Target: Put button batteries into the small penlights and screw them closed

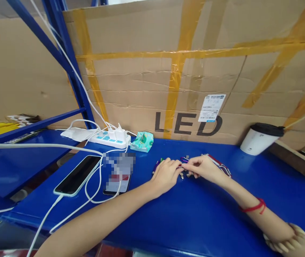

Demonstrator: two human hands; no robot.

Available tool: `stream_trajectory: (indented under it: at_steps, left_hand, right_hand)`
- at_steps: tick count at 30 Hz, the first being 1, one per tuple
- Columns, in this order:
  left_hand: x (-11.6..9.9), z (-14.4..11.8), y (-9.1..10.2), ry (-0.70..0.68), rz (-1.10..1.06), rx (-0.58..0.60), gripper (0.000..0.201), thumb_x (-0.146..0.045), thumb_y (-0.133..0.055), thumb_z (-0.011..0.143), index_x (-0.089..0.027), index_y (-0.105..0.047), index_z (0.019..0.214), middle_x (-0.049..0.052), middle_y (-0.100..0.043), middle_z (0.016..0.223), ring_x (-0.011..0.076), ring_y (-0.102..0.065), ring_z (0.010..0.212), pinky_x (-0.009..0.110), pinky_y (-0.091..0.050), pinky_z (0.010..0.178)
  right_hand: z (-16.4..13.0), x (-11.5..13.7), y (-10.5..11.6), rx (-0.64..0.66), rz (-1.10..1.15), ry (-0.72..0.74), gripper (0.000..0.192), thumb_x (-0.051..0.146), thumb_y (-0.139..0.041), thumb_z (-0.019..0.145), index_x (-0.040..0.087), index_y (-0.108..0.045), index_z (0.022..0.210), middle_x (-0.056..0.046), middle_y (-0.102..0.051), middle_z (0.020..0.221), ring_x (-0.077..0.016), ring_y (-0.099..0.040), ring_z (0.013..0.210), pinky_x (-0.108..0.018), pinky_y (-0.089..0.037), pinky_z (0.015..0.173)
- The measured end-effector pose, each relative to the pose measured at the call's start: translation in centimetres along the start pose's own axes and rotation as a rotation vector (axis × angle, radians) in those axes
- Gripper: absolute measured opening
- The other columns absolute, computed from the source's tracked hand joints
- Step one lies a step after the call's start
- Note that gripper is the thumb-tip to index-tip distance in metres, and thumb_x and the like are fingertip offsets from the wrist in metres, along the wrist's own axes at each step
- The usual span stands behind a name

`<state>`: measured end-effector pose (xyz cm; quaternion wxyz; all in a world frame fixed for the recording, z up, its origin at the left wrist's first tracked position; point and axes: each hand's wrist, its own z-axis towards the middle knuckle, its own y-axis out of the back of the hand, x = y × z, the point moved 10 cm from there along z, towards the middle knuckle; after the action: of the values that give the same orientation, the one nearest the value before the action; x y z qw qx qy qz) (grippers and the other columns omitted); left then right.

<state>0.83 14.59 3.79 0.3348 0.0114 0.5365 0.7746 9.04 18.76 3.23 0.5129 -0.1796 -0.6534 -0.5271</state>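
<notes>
My left hand [165, 175] lies over the blue shelf top with its fingers bent together. Meeting it from the right, my right hand [204, 168] pinches thumb against fingertips. Between the two sets of fingertips shows a small red piece [179, 165], mostly hidden, so its kind cannot be made out. A purple metal loop [184, 160], like a carabiner, lies just behind the fingertips. Small shiny metal pieces [182, 176] are scattered under and in front of them. Beyond my right hand lie red and silver clip-like loops [220, 165]; a purple piece [156, 166] peeks out beside my left hand.
Left of my hands are two phones, one pale-edged [77, 175] and one lit [117, 185], with white cables looping over them. A power strip [109, 138] and a green tissue pack [142, 141] stand behind. At right leans a lidded paper cup [260, 139]. A large cardboard box [131, 92] forms the back.
</notes>
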Motion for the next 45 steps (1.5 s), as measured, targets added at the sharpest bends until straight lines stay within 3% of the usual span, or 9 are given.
stream_trajectory:
  at_steps: [5, 11, 18, 22, 29, 35, 40, 43, 45]
  left_hand:
    - [-0.1, 0.2, 0.2, -0.01, -0.02, 0.009, 0.021, -0.024, -0.038, 0.094, -0.02, -0.057, 0.087, 0.002, -0.064, 0.084, 0.0186, -0.051, 0.079, 0.029, -0.042, 0.073]
    - [0.2, 0.4, 0.5, 0.021, -0.04, -0.005, 0.019, -0.024, -0.038, 0.094, -0.022, -0.057, 0.095, 0.0, -0.064, 0.085, 0.0181, -0.054, 0.08, 0.028, -0.044, 0.07]
    - [0.5, 0.4, 0.4, 0.073, -0.034, 0.004, 0.023, -0.028, -0.034, 0.095, -0.026, -0.055, 0.102, 0.0, -0.064, 0.088, 0.0191, -0.055, 0.085, 0.031, -0.045, 0.073]
    - [0.5, 0.4, 0.2, 0.064, -0.034, 0.028, 0.023, -0.028, -0.035, 0.094, -0.027, -0.054, 0.108, 0.0, -0.065, 0.094, 0.0189, -0.053, 0.086, 0.03, -0.045, 0.076]
    - [0.3, 0.4, 0.3, 0.045, -0.02, 0.03, 0.021, -0.029, -0.04, 0.092, -0.025, -0.059, 0.102, 0.0, -0.065, 0.082, 0.0191, -0.051, 0.078, 0.029, -0.043, 0.069]
    - [0.5, 0.4, 0.6, 0.08, -0.038, -0.01, 0.019, -0.026, -0.042, 0.091, -0.024, -0.061, 0.091, -0.001, -0.065, 0.079, 0.0182, -0.054, 0.078, 0.026, -0.041, 0.067]
    - [1.2, 0.2, 1.0, 0.155, -0.097, -0.069, 0.022, -0.031, -0.035, 0.093, -0.023, -0.056, 0.098, -0.002, -0.064, 0.079, 0.0131, -0.058, 0.07, 0.021, -0.041, 0.062]
    - [1.3, 0.1, 1.1, 0.164, -0.12, -0.077, 0.026, -0.033, -0.03, 0.094, -0.022, -0.053, 0.095, -0.004, -0.061, 0.069, 0.0112, -0.057, 0.061, 0.019, -0.039, 0.057]
    - [0.8, 0.0, 0.9, 0.141, -0.118, -0.057, 0.025, -0.033, -0.03, 0.094, -0.022, -0.052, 0.092, -0.005, -0.058, 0.063, 0.0111, -0.057, 0.057, 0.019, -0.038, 0.055]
  right_hand:
    - [-0.4, 0.6, -0.5, 0.033, 0.1, 0.015, 0.04, 0.051, -0.062, 0.071, 0.016, -0.052, 0.054, 0.003, -0.052, 0.044, -0.0071, -0.047, 0.039, -0.019, -0.038, 0.041]
    - [-0.3, 0.8, -0.4, -0.034, 0.081, 0.069, 0.044, 0.058, -0.055, 0.074, 0.018, -0.047, 0.059, 0.004, -0.05, 0.047, -0.0083, -0.048, 0.038, -0.02, -0.04, 0.04]
    - [-0.8, 1.5, 0.0, -0.164, -0.12, 0.13, 0.044, 0.058, -0.043, 0.082, 0.018, -0.048, 0.063, 0.003, -0.052, 0.05, -0.0103, -0.051, 0.041, -0.021, -0.037, 0.043]
    - [-1.5, 2.8, 0.7, -0.252, -0.323, 0.187, 0.041, 0.053, -0.044, 0.085, 0.019, -0.053, 0.064, -0.002, -0.057, 0.061, -0.0144, -0.054, 0.057, -0.024, -0.033, 0.053]
    - [-1.6, 3.1, 0.6, -0.255, -0.414, 0.244, 0.045, 0.056, -0.041, 0.085, 0.02, -0.057, 0.063, -0.004, -0.056, 0.063, -0.0167, -0.05, 0.061, -0.026, -0.028, 0.057]
    - [-1.6, 2.7, 1.3, -0.282, -0.186, 0.216, 0.039, 0.055, -0.057, 0.075, 0.02, -0.059, 0.059, -0.002, -0.056, 0.059, -0.0149, -0.048, 0.057, -0.026, -0.027, 0.055]
    - [-1.7, 2.2, 2.3, -0.353, 0.242, 0.109, 0.042, 0.059, -0.057, 0.072, 0.018, -0.056, 0.061, 0.001, -0.053, 0.053, -0.0121, -0.048, 0.049, -0.025, -0.035, 0.051]
    - [-1.8, 2.0, 2.1, -0.355, 0.566, 0.051, 0.051, 0.064, -0.043, 0.078, 0.02, -0.041, 0.054, 0.003, -0.044, 0.05, -0.0089, -0.044, 0.044, -0.024, -0.038, 0.048]
    - [-1.7, 2.2, 1.5, -0.312, 0.75, 0.031, 0.055, 0.065, -0.042, 0.077, 0.02, -0.028, 0.048, 0.006, -0.033, 0.045, -0.0064, -0.034, 0.038, -0.021, -0.035, 0.041]
